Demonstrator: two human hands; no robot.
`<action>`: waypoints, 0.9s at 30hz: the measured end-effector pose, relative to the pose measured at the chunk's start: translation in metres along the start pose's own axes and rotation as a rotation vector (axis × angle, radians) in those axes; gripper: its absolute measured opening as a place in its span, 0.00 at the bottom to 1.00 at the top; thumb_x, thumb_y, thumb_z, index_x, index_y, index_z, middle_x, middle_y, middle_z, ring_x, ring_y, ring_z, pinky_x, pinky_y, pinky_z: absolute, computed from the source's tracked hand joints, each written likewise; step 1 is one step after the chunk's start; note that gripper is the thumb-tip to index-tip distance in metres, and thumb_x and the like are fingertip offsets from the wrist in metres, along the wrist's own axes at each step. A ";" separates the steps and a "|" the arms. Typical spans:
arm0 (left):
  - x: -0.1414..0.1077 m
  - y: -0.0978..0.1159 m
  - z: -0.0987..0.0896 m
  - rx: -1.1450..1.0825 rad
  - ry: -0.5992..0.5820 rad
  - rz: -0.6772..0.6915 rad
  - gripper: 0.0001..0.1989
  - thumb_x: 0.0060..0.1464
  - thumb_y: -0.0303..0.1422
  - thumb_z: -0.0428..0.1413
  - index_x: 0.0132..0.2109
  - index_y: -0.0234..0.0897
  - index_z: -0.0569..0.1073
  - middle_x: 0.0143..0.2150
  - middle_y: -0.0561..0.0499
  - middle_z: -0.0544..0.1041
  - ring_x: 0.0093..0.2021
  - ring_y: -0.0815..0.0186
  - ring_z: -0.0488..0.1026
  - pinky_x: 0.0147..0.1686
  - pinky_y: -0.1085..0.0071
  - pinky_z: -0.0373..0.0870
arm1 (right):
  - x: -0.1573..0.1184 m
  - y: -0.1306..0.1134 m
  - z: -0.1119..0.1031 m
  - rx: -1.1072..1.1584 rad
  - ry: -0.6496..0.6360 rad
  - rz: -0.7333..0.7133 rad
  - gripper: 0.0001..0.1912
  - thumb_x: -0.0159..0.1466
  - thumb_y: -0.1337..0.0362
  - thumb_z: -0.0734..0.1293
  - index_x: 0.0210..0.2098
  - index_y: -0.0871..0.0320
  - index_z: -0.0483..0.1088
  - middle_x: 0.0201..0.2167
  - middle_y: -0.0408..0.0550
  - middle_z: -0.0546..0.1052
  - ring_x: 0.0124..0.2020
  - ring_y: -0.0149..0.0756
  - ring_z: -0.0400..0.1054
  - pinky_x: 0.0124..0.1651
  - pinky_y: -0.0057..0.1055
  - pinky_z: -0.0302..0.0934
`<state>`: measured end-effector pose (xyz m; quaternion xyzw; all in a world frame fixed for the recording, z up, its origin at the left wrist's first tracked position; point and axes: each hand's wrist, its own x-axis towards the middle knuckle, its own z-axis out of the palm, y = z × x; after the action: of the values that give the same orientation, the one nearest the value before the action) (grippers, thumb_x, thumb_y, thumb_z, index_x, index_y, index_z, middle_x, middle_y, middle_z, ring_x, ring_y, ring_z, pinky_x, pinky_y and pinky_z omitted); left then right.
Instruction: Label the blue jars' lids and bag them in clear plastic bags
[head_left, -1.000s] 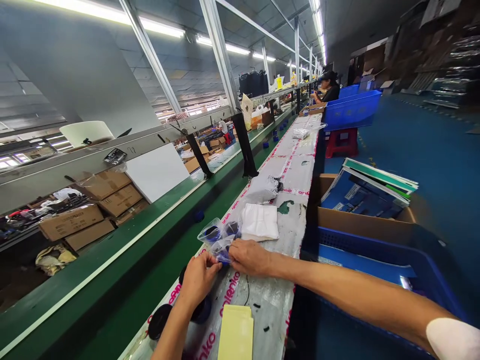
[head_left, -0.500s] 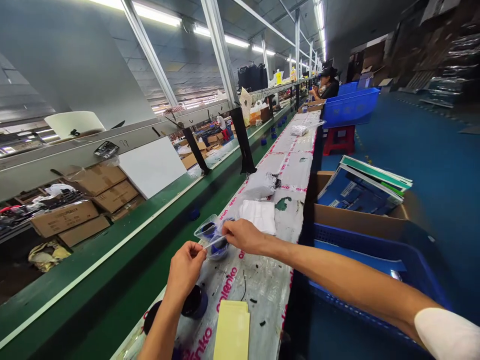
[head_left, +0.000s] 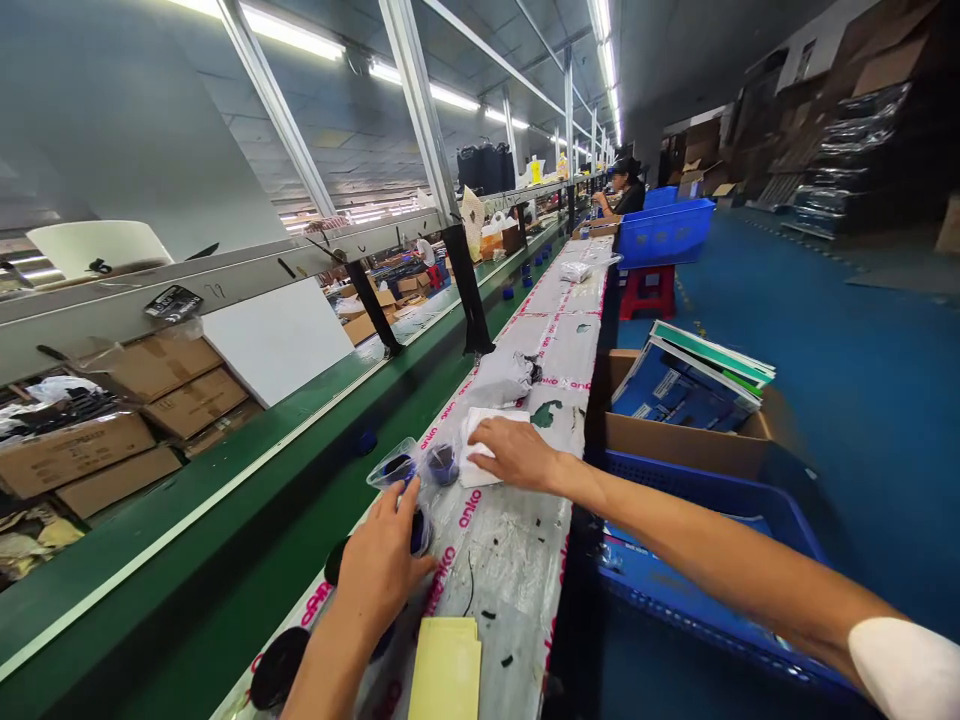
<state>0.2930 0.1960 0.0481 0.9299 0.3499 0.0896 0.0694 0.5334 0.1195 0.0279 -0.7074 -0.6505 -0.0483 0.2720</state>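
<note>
My left hand point(head_left: 382, 555) is spread over a round dark blue item point(head_left: 421, 530) in clear plastic, fingers stretched and thumb apart. Its palm side is hidden, so I cannot tell how firmly it touches. Just beyond the fingers lie a clear plastic bag point(head_left: 381, 478) with a dark blue round piece in it and another bagged blue piece point(head_left: 442, 464). My right hand point(head_left: 514, 452) rests on a stack of thin white sheets or bags point(head_left: 474, 478), fingers extended and thumb apart. More dark round pieces point(head_left: 279, 668) stand beside my left forearm.
Yellow cards point(head_left: 448, 665) lie at the bench's near end. A crumpled white bag point(head_left: 501, 380) is beyond the stack. Along the left runs a green conveyor point(head_left: 225, 510) carrying blue pieces. To the right stand a blue basket point(head_left: 787, 510) and a cardboard box point(head_left: 675, 440). A co-worker point(head_left: 626, 188) sits farther off.
My hands have parted from a thin clear strip of plastic stretched between them. The right moved onto the white stack; the left opened over a bagged blue piece. The view has shifted slightly.
</note>
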 end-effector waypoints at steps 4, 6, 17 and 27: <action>0.010 0.004 0.004 0.113 -0.003 -0.012 0.15 0.54 0.28 0.58 0.50 0.40 0.75 0.52 0.44 0.78 0.53 0.50 0.74 0.46 0.58 0.68 | -0.017 0.008 0.015 -0.130 -0.109 -0.025 0.11 0.66 0.60 0.69 0.43 0.62 0.75 0.46 0.60 0.76 0.50 0.51 0.67 0.45 0.38 0.65; 0.015 0.007 0.006 0.135 0.027 -0.056 0.08 0.56 0.31 0.56 0.44 0.39 0.75 0.48 0.45 0.77 0.49 0.52 0.74 0.42 0.60 0.68 | -0.019 0.007 0.025 -0.162 -0.145 -0.006 0.08 0.68 0.65 0.66 0.42 0.63 0.75 0.46 0.61 0.75 0.50 0.50 0.67 0.44 0.38 0.65; 0.036 0.020 0.028 0.041 0.209 -0.263 0.14 0.59 0.40 0.59 0.46 0.36 0.73 0.48 0.46 0.73 0.50 0.57 0.72 0.45 0.59 0.72 | -0.009 0.015 0.026 0.082 -0.118 0.295 0.10 0.66 0.65 0.64 0.42 0.59 0.78 0.42 0.52 0.81 0.44 0.41 0.73 0.41 0.30 0.61; 0.014 0.050 0.016 -0.202 0.361 -0.043 0.17 0.62 0.36 0.53 0.55 0.35 0.73 0.60 0.36 0.71 0.62 0.47 0.64 0.60 0.48 0.60 | -0.006 0.026 0.022 0.724 -0.101 0.431 0.08 0.58 0.63 0.67 0.29 0.61 0.77 0.23 0.43 0.75 0.26 0.32 0.67 0.29 0.27 0.56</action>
<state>0.3386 0.1671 0.0434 0.8793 0.3658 0.2880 0.1005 0.5509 0.1238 -0.0018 -0.6874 -0.4754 0.2760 0.4747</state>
